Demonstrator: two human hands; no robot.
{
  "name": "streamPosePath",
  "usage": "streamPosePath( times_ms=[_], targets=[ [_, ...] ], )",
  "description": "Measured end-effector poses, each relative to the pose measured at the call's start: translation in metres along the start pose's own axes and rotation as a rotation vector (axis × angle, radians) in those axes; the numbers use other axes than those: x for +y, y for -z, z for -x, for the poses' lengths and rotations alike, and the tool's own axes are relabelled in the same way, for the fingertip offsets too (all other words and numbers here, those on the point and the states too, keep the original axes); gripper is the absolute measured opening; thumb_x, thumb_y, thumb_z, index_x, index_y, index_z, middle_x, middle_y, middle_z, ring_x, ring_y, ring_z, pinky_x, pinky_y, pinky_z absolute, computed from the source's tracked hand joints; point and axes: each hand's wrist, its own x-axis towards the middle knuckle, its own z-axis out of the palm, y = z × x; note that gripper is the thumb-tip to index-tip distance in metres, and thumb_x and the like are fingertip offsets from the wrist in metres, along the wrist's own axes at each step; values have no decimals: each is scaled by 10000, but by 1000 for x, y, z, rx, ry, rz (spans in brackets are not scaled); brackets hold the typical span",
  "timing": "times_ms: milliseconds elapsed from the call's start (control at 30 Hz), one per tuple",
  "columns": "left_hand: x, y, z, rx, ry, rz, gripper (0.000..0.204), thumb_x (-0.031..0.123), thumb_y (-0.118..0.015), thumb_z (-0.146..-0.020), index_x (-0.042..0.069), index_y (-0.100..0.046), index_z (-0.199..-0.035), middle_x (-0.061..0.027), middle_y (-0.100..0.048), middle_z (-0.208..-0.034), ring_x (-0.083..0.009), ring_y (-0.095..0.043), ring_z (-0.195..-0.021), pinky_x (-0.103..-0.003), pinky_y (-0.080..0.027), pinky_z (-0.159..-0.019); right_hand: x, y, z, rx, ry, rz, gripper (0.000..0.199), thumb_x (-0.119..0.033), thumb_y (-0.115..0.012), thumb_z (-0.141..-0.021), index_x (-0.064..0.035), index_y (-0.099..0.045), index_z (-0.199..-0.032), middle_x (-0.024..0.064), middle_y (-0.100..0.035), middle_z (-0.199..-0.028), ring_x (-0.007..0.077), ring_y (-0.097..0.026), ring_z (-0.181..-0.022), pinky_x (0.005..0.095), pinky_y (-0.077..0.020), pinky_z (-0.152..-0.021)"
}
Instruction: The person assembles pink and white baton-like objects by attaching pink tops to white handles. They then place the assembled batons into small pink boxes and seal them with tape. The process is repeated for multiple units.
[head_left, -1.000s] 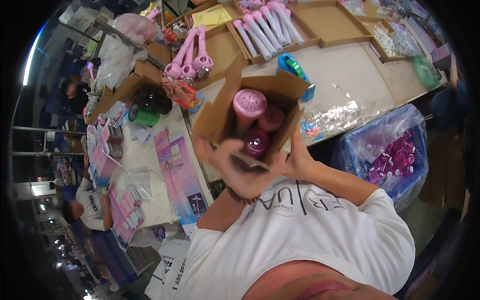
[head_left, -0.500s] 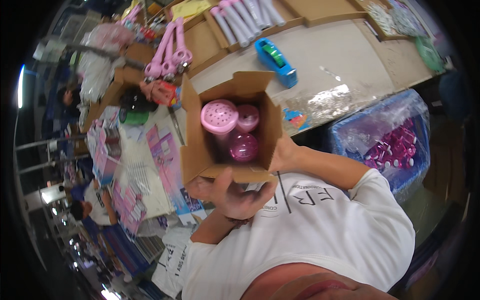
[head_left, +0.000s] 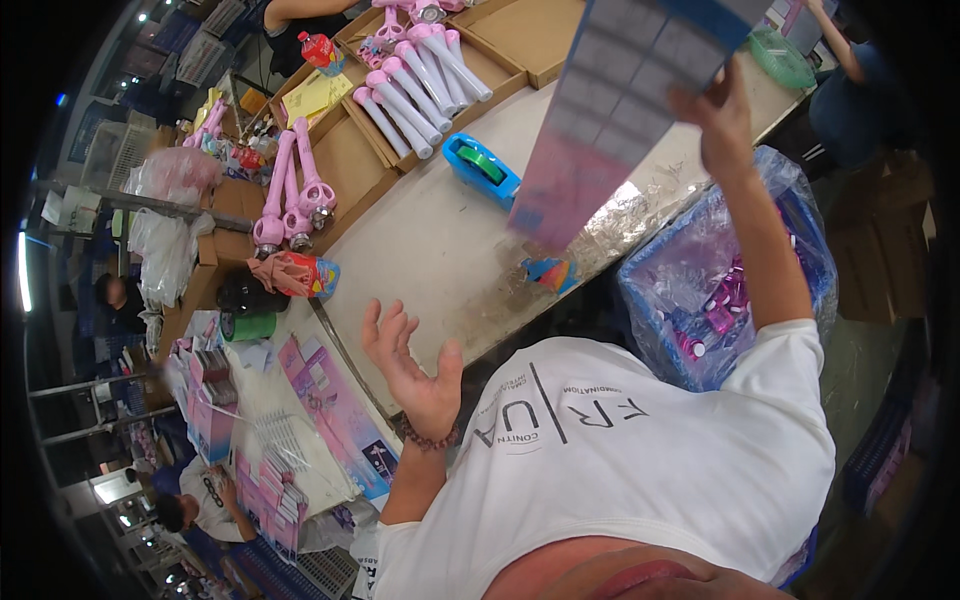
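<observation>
My right hand point(head_left: 722, 122) is raised over the far right side of the table, gripping the edge of a long printed box point(head_left: 625, 110). The box is blue at its upper end, grey in the middle and pink at the lower end. It tilts down to the left, and what is inside does not show. In front of my chest, my left hand point(head_left: 415, 375) is held up, open and holding nothing, with fingers apart. Beyond it a blue tape dispenser point(head_left: 482, 170) with green tape stands on the table, left of the box's lower end.
Pink-ended white tubes point(head_left: 420, 90) lie in cardboard trays. Pink wand-shaped pieces point(head_left: 292, 200) rest at left, near flat printed sheets point(head_left: 335, 410). A plastic-lined blue crate point(head_left: 650, 290) of magenta pieces stands at right. Another person's arm point(head_left: 838, 40) shows far right; another person point(head_left: 205, 500) sits lower left.
Both hands were at an open-topped box with pink round pieces inside, before my chest. Now my left hand is off it, and my right hand has a long box up and to the right.
</observation>
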Motion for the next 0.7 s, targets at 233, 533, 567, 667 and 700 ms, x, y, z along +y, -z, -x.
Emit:
streamPosePath(
  times_ms=[233, 533, 567, 667, 700],
  targets=[
    [-33, -6, 13, -25, 277, -114, 498, 91, -699, -793, 20, -485, -1237, -185, -313, -1422, -296, -423, -1227, -398, -447, -925, 58, 16, -163, 494, 135, 173, 667, -60, -760, -749, 30, -441, -1327, 153, -627, -987, 224, -654, -830, 299, -554, -724],
    [-70, 21, 69, 143, 490, -294, 450, 94, -703, -780, 28, -529, -1189, -176, -393, -1370, -296, -464, -1189, -366, -476, -875, 188, 39, -202, 258, 423, 819, 1324, -661, -789, -559, 101, -163, -1441, 279, -233, -1489, 379, -209, -1405, 409, -178, -1163],
    [-82, 27, 79, 159, 501, -296, 432, 104, -702, -781, 40, -544, -1177, -172, -404, -1361, -307, -473, -1184, -368, -482, -871, 192, 37, -209, 315, 475, 901, 1284, -657, -789, -569, 98, -212, -1432, 281, -286, -1466, 387, -241, -1389, 408, -178, -1156],
    [-131, 58, 109, 168, 594, -432, 449, 201, -699, -793, 35, -538, -1178, -210, -431, -1316, -376, -452, -1217, -404, -436, -971, 190, 34, -219, 205, 437, 690, 1000, -450, -909, -539, 78, -453, -1257, 219, -561, -1219, 317, -564, -1086, 410, -440, -961],
    [-150, 74, 119, 165, 575, -567, 511, 273, -709, -779, 34, -534, -1195, -233, -425, -1341, -422, -428, -1235, -425, -396, -1016, 190, 31, -216, 125, 399, 731, 988, -424, -896, -572, 79, -428, -1282, 225, -551, -1231, 314, -559, -1095, 405, -445, -957]
  ],
)
